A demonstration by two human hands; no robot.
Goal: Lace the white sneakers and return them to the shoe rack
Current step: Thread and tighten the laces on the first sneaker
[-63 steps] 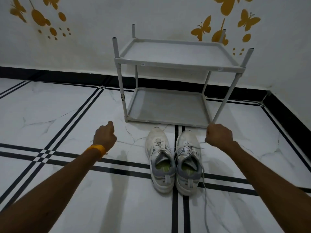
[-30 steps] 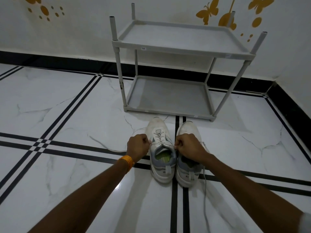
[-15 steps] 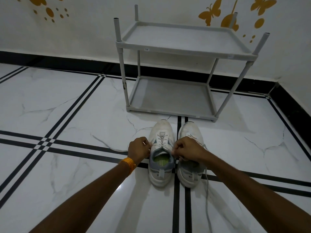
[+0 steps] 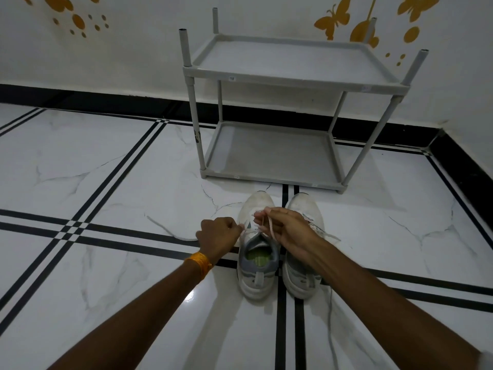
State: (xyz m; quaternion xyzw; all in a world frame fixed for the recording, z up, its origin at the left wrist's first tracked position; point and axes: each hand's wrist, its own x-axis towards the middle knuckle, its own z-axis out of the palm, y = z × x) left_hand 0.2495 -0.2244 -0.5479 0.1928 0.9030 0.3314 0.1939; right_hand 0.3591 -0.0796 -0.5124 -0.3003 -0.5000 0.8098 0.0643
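Note:
Two white sneakers stand side by side on the floor, toes toward the rack: the left sneaker [image 4: 257,265] and the right sneaker [image 4: 304,271]. My left hand [image 4: 218,235] is closed on one end of the left sneaker's white lace [image 4: 270,231], just left of the shoe's tongue. My right hand [image 4: 286,231] pinches the other lace end above the shoe's eyelets and partly covers the right sneaker. A loose lace [image 4: 330,313] trails from the right sneaker toward me. The grey two-shelf shoe rack [image 4: 296,81] stands beyond the shoes with nothing on either shelf.
The floor is glossy white marble tile [image 4: 106,182] with black stripe lines. A white wall with a black skirting [image 4: 106,102] and orange butterfly decals runs behind the rack, and a second wall meets it at the right corner [image 4: 442,132].
My hands came in from wide apart to the left sneaker and took its lace ends. Since half a second ago my right hand has lifted its lace end forward over the eyelets.

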